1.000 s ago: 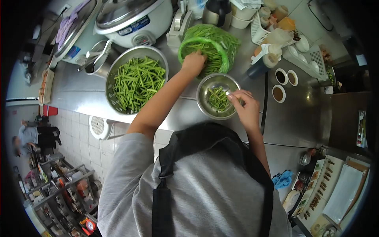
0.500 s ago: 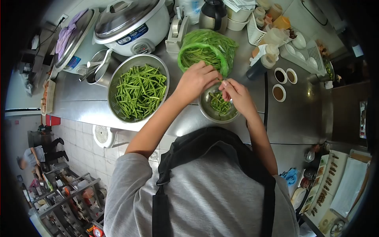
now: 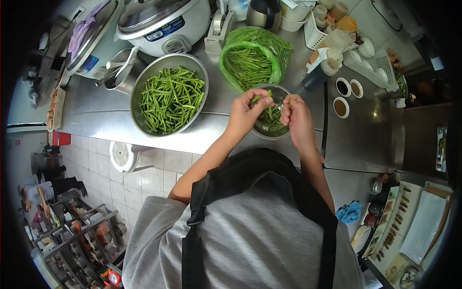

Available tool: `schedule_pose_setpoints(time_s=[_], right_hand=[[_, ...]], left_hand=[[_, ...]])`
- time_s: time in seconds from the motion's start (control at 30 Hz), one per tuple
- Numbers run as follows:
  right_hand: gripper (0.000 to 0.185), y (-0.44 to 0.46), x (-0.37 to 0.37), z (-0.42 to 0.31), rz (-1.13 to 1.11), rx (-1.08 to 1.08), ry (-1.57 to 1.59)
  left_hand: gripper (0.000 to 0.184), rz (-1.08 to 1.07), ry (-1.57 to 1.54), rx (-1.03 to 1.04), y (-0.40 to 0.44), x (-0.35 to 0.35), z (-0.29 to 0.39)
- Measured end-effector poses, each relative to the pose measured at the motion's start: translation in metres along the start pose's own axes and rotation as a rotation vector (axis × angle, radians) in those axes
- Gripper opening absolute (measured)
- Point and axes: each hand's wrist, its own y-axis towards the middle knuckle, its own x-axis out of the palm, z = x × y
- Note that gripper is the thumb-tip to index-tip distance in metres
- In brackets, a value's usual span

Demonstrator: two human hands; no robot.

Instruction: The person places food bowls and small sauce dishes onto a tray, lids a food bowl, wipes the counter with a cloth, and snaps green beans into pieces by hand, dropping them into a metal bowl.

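My left hand (image 3: 246,111) is closed in a pinch on a green bean (image 3: 255,99), over the near-left side of a small metal bowl (image 3: 260,130). Several short bean pieces (image 3: 272,117) lie in that bowl. My right hand (image 3: 297,115) has its fingers curled together at the bowl's right rim; what they hold, if anything, is hidden. Just beyond the bowl stands an open green plastic bag (image 3: 280,73) full of long green beans (image 3: 250,63). To the left, a metal colander (image 3: 204,100) is heaped with cut green beans (image 3: 170,98).
Behind the colander are a large rice cooker (image 3: 192,30), a metal pot (image 3: 132,85) with utensils and a tape dispenser (image 3: 217,36). Sauce bottles, including a dark one (image 3: 315,79), and several small sauce dishes (image 3: 341,108) stand right. Another person (image 3: 42,190) is at far left.
Both hands have come apart and moved nearer my body, from the bag's edge to over the bowl. The left hand now holds a bean there.
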Motion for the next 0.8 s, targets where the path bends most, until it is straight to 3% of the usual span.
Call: schedule_pose_setpoints(time_s=[0.07, 0.17, 0.37, 0.43, 0.53, 0.67, 0.77, 0.8], right_hand=[[0.021, -0.001, -0.002, 0.001, 0.049, -0.009, -0.381], [0.023, -0.004, -0.01, 0.02, -0.149, 0.165, -0.552], [0.023, -0.003, -0.013, 0.027, -0.183, 0.25, -0.166], [0.021, 0.002, -0.009, 0.029, -0.035, 0.219, 0.126], [0.017, 0.009, 0.008, 0.025, 0.162, 0.191, 0.355], [0.017, 0.027, -0.016, 0.029, 0.24, 0.101, 0.313], [0.016, 0.032, -0.04, 0.028, 0.159, -0.089, -0.477], [0.017, 0.032, -0.039, 0.024, 0.159, -0.163, -0.787]], left_hand=[[0.018, 0.018, -0.104, -0.034, 0.002, 0.0, -0.001], [0.018, 0.035, -0.164, -0.077, 0.002, -0.002, -0.007], [0.014, 0.052, -0.322, -0.216, -0.004, -0.012, 0.004], [0.012, 0.042, -0.351, -0.205, -0.005, -0.015, 0.004], [0.01, 0.028, -0.267, 0.119, -0.01, 0.0, 0.005], [0.012, 0.097, -0.076, 0.21, -0.013, -0.01, 0.023], [0.01, 0.128, 0.1, 0.163, -0.008, -0.022, 0.023], [0.009, 0.077, 0.341, 0.179, -0.003, -0.021, 0.021]])
